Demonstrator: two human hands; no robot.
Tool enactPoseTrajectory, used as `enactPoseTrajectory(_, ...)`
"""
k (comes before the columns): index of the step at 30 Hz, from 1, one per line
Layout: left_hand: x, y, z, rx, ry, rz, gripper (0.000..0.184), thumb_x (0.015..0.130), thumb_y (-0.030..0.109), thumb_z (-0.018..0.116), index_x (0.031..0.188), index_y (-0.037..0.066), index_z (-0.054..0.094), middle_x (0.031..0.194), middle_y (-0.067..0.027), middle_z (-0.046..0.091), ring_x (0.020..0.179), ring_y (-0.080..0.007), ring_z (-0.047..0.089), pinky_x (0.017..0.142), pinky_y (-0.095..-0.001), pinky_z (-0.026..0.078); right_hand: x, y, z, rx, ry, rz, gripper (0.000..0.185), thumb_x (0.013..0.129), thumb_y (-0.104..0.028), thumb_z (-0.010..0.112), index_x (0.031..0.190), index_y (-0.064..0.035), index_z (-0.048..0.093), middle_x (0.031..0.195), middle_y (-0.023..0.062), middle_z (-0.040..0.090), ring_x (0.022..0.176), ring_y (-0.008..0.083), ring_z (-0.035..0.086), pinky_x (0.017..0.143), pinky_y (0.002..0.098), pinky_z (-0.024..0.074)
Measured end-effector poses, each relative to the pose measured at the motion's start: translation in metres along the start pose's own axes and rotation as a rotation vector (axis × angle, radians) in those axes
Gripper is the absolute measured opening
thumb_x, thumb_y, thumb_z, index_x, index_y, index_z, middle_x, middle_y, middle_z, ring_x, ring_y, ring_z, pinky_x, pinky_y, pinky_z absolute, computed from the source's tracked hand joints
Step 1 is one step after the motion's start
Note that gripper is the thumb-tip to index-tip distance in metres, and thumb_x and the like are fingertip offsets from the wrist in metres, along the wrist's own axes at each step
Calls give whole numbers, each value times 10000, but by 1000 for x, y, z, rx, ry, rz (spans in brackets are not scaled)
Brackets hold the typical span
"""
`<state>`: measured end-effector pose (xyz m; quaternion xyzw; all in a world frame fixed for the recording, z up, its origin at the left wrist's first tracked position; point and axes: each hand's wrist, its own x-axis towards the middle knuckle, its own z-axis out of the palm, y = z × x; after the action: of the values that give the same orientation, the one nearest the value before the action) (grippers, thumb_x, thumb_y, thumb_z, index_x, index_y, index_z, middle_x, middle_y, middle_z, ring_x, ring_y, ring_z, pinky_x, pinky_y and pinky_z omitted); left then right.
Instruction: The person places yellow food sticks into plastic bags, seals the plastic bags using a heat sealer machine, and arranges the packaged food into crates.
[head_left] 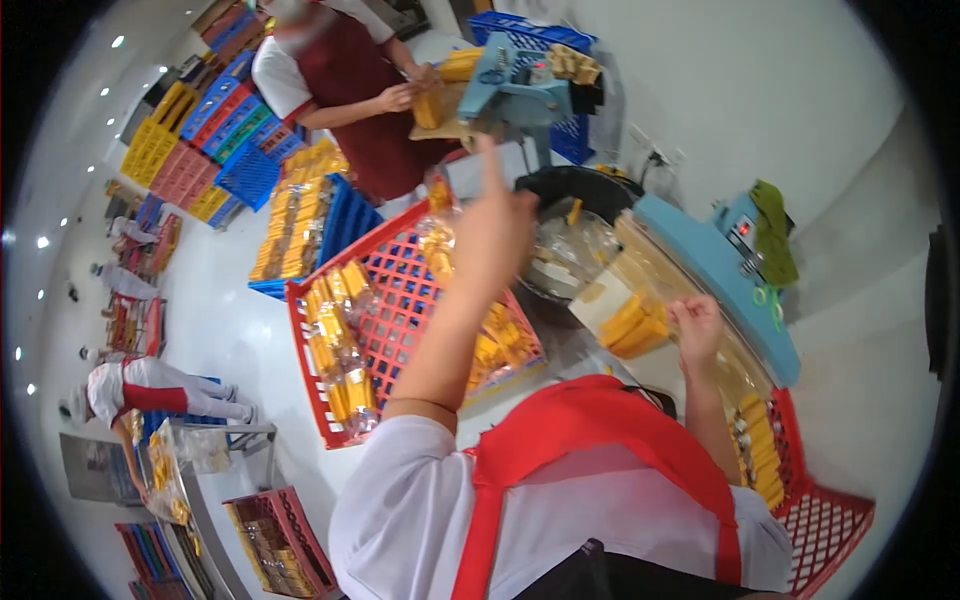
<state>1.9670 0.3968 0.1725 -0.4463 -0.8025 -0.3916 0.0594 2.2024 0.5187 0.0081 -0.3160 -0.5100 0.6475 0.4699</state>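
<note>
My left hand (495,232) is stretched out over the red crate (385,290), slightly blurred, with one finger pointing forward and nothing visible in it. Clear packs of yellow sticks (340,350) lie in that crate, and another pack (437,235) is close beside the hand. My right hand (697,325) is closed, its fingertips pinching the edge of a clear bag of yellow sticks (635,325). That bag rests on the board in front of the blue sealing machine (715,275).
A black bin (565,185) with plastic scraps stands between the crate and the sealer. Across from me, a person (350,100) handles a pack at another blue sealer (510,95). More yellow sticks (760,450) lie in a red crate (825,525) at my right.
</note>
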Motion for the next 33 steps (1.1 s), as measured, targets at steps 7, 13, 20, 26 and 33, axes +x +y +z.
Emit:
enactPoseTrajectory(7, -24, -32, -100, 199, 248, -247, 803, 750, 106, 541, 1310, -10, -22, 632, -151, 557, 551, -309, 556, 513, -384, 422, 8, -1, -2, -48, 6, 73, 133, 762, 34, 525, 785, -62, 436, 756, 33, 496, 662, 113, 528, 598, 226, 460)
enactPoseTrajectory(13, -10, -133, -201, 739, 282, -605, 788, 750, 118, 509, 1333, 66, -19, 668, -197, 565, 590, -323, 553, 536, -401, 431, 13, -3, 0, -57, -42, 68, 143, 761, 42, 520, 787, -61, 425, 770, 44, 505, 677, 109, 525, 614, 218, 453)
enactPoseTrajectory(20, -23, -157, -189, 726, 351, -517, 760, 729, 79, 479, 1331, 38, 16, 675, -204, 564, 582, -331, 556, 535, -400, 430, 13, -4, 3, -72, -57, 54, 146, 759, 50, 512, 796, -57, 418, 761, 48, 515, 676, 113, 533, 612, 217, 443)
enactPoseTrajectory(26, -12, -157, -172, 658, 263, -486, 750, 722, 82, 493, 1318, -6, 47, 689, -218, 563, 607, -348, 558, 549, -402, 434, 10, 4, 0, -51, -73, 23, 128, 770, 21, 524, 802, -62, 432, 766, 38, 501, 675, 102, 523, 602, 210, 443)
enactPoseTrajectory(33, -3, -145, -135, 571, 192, -374, 766, 722, 97, 530, 1315, 1, 55, 695, -208, 566, 631, -344, 561, 559, -401, 438, 1, 0, 7, -26, -35, 20, 125, 768, 29, 523, 825, -40, 435, 791, 66, 529, 701, 124, 545, 628, 228, 457)
